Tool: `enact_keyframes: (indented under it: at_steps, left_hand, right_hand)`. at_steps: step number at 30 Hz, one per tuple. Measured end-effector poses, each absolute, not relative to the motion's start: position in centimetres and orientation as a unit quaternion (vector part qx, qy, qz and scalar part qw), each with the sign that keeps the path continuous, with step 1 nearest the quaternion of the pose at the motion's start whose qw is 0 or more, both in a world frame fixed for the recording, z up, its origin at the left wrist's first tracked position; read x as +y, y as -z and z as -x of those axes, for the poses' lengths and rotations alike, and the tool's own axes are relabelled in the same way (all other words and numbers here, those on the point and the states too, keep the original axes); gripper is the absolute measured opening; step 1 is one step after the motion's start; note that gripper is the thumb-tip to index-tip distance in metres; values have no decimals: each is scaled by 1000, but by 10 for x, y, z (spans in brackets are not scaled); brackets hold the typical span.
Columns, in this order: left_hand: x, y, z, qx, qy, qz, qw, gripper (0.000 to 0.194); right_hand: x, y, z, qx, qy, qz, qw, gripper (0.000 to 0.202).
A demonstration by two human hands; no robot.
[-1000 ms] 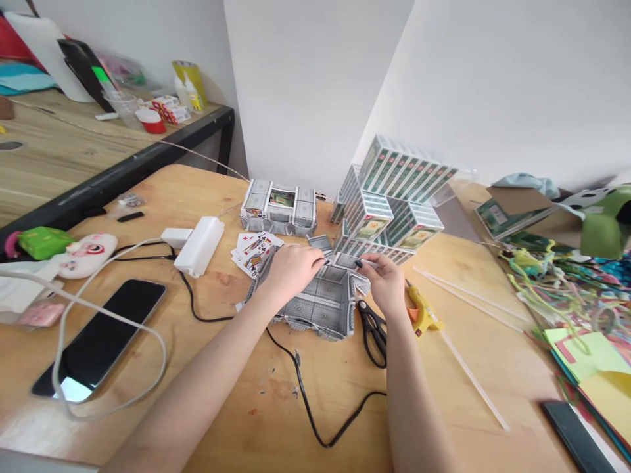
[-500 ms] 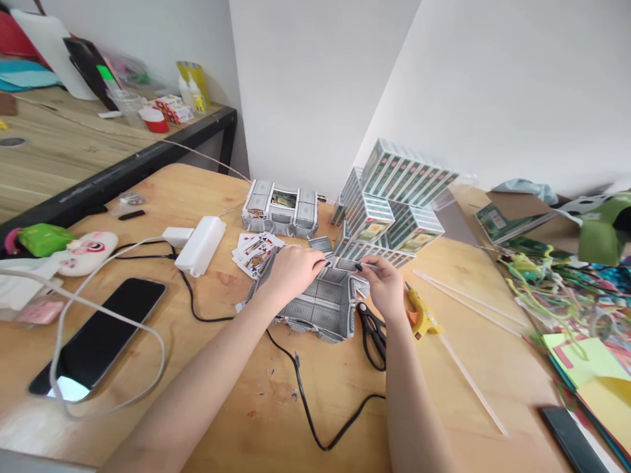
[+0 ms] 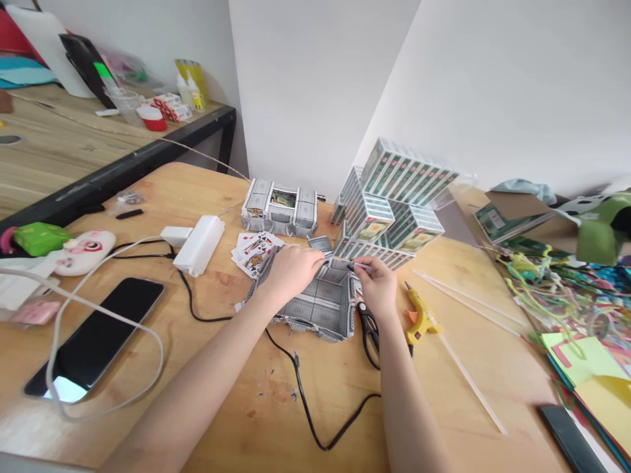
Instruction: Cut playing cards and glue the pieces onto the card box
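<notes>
An open box made of grey-backed playing cards [image 3: 320, 299] lies in front of me on the wooden table. My left hand [image 3: 296, 268] reaches over its left side, fingers pinched at the top edge of the far wall. At the right end of that same edge, my right hand [image 3: 375, 282] pinches with thumb and forefinger. The fingertips hide exactly how the edge is gripped. Loose face-up playing cards [image 3: 254, 256] lie left of the box, and a single grey card [image 3: 320, 244] lies just behind it. Black-handled scissors [image 3: 367, 335] rest beside my right wrist.
A yellow glue gun [image 3: 421, 315] and clear glue sticks [image 3: 473, 384] lie to the right. Behind stand a finished-looking card box [image 3: 280, 209] and stacked green card packs [image 3: 379, 210]. A phone [image 3: 98, 335], white adapter [image 3: 200, 246] and cables occupy the left.
My right hand has shifted slightly left along the far edge, toward my left hand. Its forearm now covers more of the scissors. My left hand stays nearly in place.
</notes>
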State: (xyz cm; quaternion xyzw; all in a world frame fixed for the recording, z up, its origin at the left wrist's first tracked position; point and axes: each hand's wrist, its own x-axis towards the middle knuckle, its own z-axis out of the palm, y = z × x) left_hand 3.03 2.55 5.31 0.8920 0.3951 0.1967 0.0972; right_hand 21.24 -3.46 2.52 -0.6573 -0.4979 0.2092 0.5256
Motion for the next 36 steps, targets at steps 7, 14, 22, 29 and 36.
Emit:
enact_keyframes:
  at_steps: [7,14,22,29,36]
  left_hand:
    - [26,-53,-30,408,-193,-884,123,26]
    - [27,-50,-31,422,-194,-876,133,26]
    - [28,-52,-31,387,-173,-901,96,21]
    - [28,-49,-29,369,-156,-915,46,15]
    - [31,-41,-31,360,-159,-919,30,11]
  right_hand:
    - [-32,-17,-205,-457,-168,675,555,11]
    - [-29,-13,-196,-412,-183,656,605,8]
    - [-32,-22,-204,-454,-216,660,559,10]
    - [-37,-34,-208,-556,-111,695,442,15]
    - [-35,-27,-200,-513,-74,706,483,19]
